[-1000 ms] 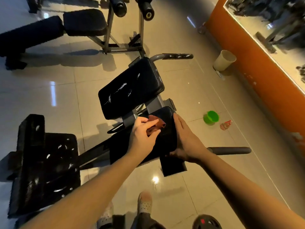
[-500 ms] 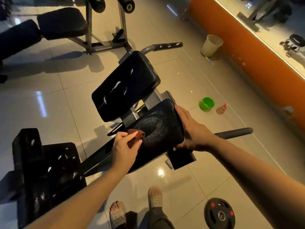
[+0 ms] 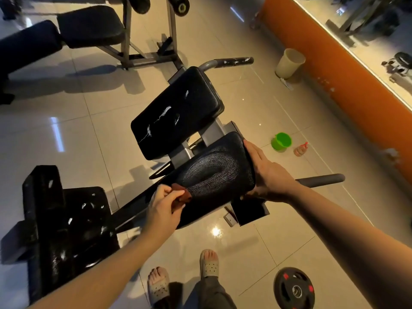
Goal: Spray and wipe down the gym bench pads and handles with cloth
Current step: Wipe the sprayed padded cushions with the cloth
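A reddish-brown cloth (image 3: 181, 195) is pinched in the curled fingers of the left hand (image 3: 163, 208) and pressed onto the seven o'clock corner of the near black pad (image 3: 214, 175), while the right hand (image 3: 267, 175) is laid with straight fingers against that pad's three o'clock edge. A second, scuffed pad (image 3: 178, 108) is set just beyond at eleven o'clock, with one handle (image 3: 231, 61) jutting out past it at twelve and another (image 3: 321, 179) reaching out at three. On the floor (image 3: 89, 130) at two o'clock, a green cup (image 3: 281, 141) and a small spray bottle (image 3: 301, 149) are seen side by side, well apart from the pads.
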Tool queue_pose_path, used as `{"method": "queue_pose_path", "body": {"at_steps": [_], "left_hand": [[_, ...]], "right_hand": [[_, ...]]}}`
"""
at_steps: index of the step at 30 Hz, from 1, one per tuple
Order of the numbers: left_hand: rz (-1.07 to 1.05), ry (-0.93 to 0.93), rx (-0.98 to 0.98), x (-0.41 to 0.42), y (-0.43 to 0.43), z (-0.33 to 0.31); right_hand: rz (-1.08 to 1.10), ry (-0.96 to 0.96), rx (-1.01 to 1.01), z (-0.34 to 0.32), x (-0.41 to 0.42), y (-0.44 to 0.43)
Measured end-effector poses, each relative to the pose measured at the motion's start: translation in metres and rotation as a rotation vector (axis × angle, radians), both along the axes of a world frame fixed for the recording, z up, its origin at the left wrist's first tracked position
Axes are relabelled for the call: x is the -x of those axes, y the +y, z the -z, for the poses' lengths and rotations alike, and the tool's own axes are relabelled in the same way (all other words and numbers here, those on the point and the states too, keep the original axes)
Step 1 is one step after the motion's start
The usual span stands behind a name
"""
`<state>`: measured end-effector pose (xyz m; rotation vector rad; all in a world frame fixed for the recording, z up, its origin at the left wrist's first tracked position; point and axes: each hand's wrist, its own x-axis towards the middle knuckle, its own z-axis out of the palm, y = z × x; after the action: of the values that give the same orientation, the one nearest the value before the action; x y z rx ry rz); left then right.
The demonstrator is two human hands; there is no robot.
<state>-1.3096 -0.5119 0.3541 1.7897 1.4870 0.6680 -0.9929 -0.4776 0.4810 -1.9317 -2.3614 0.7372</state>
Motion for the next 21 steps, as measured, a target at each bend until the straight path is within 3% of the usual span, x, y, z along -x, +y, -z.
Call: {"method": "queue_pose_path", "body": {"at_steps": [6,9,11,14,16,18,21], "left_hand": [[0.113,-0.185,-0.097,-0.088,0.029,-0.070],[0.183,-0.184,-0.123,-0.094,0.027,-0.074],[0.181,-0.141,-0.122,-0.093,0.030,-0.070],[0.159,-0.133,-0.118,-0.096,0.032,-0.069],[0.164,-0.147,-0.131,-0.097,0.029,-0.072],[0.168,-0.166,-0.141,-0.095,0.030,-0.072],[0.187,-0.170,-0.138,-0.083,0.030,-0.063]], "right_hand": [[0.051,0.006,-0.014,0.002,0.005,-0.001],[0.093,0.055,0.011,0.005,0.007,-0.001],[0.128,0.211,0.108,-0.003,0.011,0.003],[0.247,0.615,0.190,-0.017,0.025,0.002],[0.483,0.642,0.023,-0.008,0.043,-0.005],[0.687,0.480,-0.203,0.007,0.056,-0.012],[0.717,0.415,-0.340,0.022,0.056,-0.012]]}}
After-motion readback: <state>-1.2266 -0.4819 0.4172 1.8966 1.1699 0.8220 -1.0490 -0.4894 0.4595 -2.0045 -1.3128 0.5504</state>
